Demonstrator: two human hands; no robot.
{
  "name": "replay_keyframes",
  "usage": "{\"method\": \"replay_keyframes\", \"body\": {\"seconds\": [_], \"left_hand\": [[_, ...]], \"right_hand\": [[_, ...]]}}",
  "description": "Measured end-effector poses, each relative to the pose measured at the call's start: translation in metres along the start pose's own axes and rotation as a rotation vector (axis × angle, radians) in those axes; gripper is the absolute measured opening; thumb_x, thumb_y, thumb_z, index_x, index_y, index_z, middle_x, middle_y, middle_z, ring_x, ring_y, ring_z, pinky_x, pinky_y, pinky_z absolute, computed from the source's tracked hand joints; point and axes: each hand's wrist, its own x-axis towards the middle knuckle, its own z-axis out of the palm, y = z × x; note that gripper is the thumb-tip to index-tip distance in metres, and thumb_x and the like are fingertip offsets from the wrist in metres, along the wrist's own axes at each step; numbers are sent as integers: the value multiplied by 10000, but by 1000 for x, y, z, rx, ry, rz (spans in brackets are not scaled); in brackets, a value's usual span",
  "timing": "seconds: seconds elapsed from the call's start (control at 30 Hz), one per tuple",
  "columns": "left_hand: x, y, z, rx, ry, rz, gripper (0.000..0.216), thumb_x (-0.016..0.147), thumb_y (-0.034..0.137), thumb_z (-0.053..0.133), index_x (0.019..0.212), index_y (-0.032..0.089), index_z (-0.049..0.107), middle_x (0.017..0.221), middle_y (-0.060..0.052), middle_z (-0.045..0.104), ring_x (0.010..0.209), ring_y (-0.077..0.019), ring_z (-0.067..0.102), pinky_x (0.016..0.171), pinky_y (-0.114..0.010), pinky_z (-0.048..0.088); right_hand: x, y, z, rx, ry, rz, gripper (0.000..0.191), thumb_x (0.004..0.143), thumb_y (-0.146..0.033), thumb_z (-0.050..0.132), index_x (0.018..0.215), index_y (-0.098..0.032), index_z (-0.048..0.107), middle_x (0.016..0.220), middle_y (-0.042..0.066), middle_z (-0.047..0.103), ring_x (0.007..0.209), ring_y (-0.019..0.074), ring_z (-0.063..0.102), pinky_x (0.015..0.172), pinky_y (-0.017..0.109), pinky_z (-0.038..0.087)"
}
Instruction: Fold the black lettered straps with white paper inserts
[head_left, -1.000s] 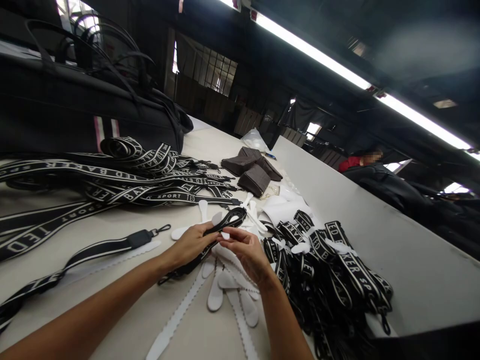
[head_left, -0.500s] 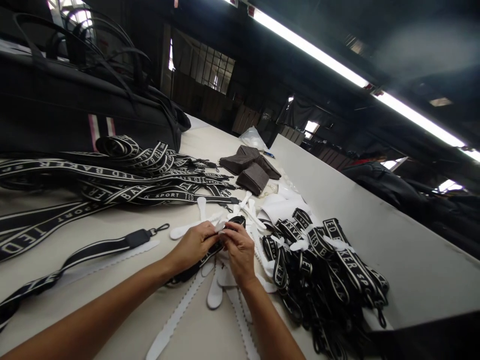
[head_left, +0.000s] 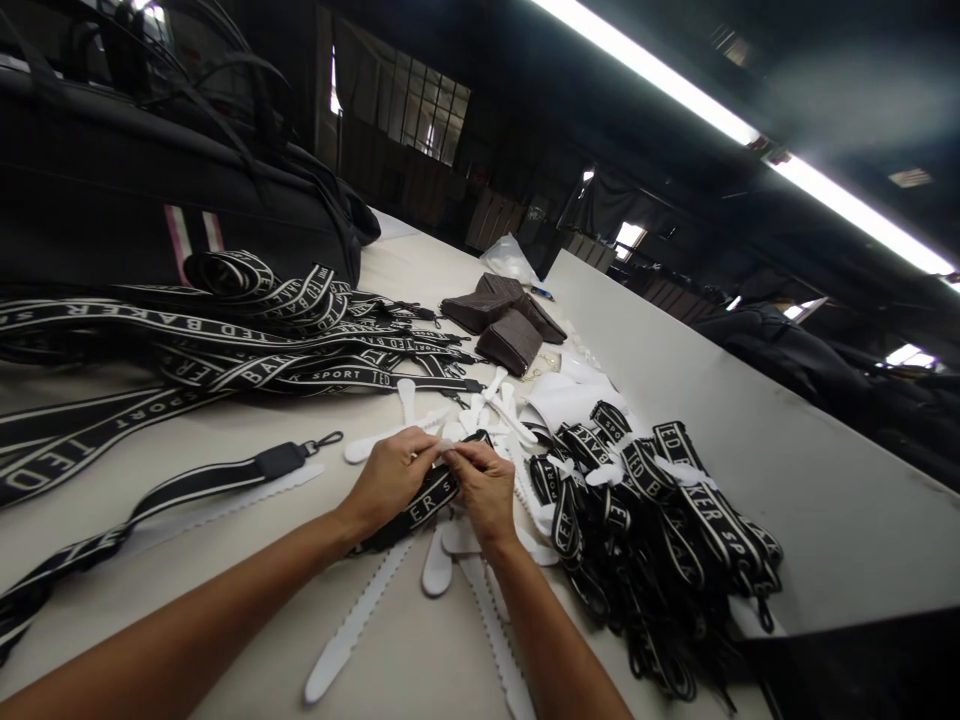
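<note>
My left hand (head_left: 394,478) and my right hand (head_left: 481,487) meet above a folded black-and-white lettered strap (head_left: 427,500). Both are closed, fingertips pinching a small white strip (head_left: 445,446) at the top of the strap; it looks like one of the white notched ties. Most of that strip is hidden by my fingers. Loose white ties (head_left: 360,620) with toothed edges and rounded ends lie around and under my hands. To the left, a single strap with a black clip (head_left: 322,440) rests over another white tie.
Long lettered straps (head_left: 225,345) are heaped at left, before a black bag (head_left: 90,180). Folded, tied straps (head_left: 660,520) pile up at right. Dark brown folded pieces (head_left: 510,340), white sheets (head_left: 570,395) and a plastic bag (head_left: 508,258) lie farther back, beside a low white partition (head_left: 750,450).
My hands stay together at the strap, with the fingertips slightly shifted. More of the strap's lettering shows between them. The view has tilted slightly.
</note>
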Motion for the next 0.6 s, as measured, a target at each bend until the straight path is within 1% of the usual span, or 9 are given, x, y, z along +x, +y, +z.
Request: {"method": "replay_keyframes", "body": {"seconds": [0.07,0.1,0.13,0.2,0.27,0.33,0.4,0.5,0.6], "left_hand": [[1,-4,1,-51,11,-52,319,873,442,559,863,194,760,900,-66,742,879,-259,680,824,-336,498],[1,-6,2,-72,14,-76,326,863,449,568,873,186,762,885,-62,749,857,-256,687,798,-332,509],[0,-7,2,-88,16,-94,335,855,454,573,875,179,762,865,-59,751,823,-252,689,764,-329,517],[-1,-7,3,-101,11,-108,337,842,452,579,862,171,764,833,-53,749,762,-240,681,714,-322,521],[-1,-5,2,-91,12,-93,323,838,440,581,836,174,765,816,-46,742,725,-226,669,686,-313,516],[-2,-2,1,-57,31,-54,307,845,424,581,818,181,766,806,-43,733,703,-213,655,667,-307,504],[-3,0,2,1,70,11,296,855,402,572,803,182,763,806,-53,723,721,-215,647,697,-319,491],[-4,-3,5,100,103,136,312,870,379,538,808,173,765,837,-90,712,795,-242,645,792,-362,472],[-5,-9,9,159,76,218,342,894,375,501,842,174,772,841,-112,707,811,-256,640,818,-381,473]], "right_hand": [[0,1,2,-2,33,25,181,731,-333,793,827,-179,788,774,24,692,707,138,593,600,227,468],[0,1,3,10,50,58,217,708,-339,809,837,-171,767,757,17,685,702,138,598,591,223,468],[0,1,3,29,59,102,271,679,-351,825,856,-166,738,737,5,673,662,132,589,551,217,455],[2,0,1,65,29,199,369,618,-377,848,870,-165,680,685,-26,634,531,105,528,442,203,388],[4,-2,-2,59,-36,247,387,610,-413,832,851,-160,666,660,-36,614,441,79,456,383,201,329],[6,-4,-3,-3,-87,243,359,649,-454,786,807,-148,686,642,-26,609,412,72,419,371,209,312],[7,-4,-3,-72,-89,211,331,679,-462,747,770,-148,694,619,-22,600,422,83,423,383,219,320],[8,-3,0,-135,-45,155,234,675,-387,731,704,-163,669,588,-34,579,484,104,459,449,227,360],[7,1,3,-197,15,81,135,676,-299,693,646,-179,640,572,-45,572,555,117,489,560,240,403]]}}
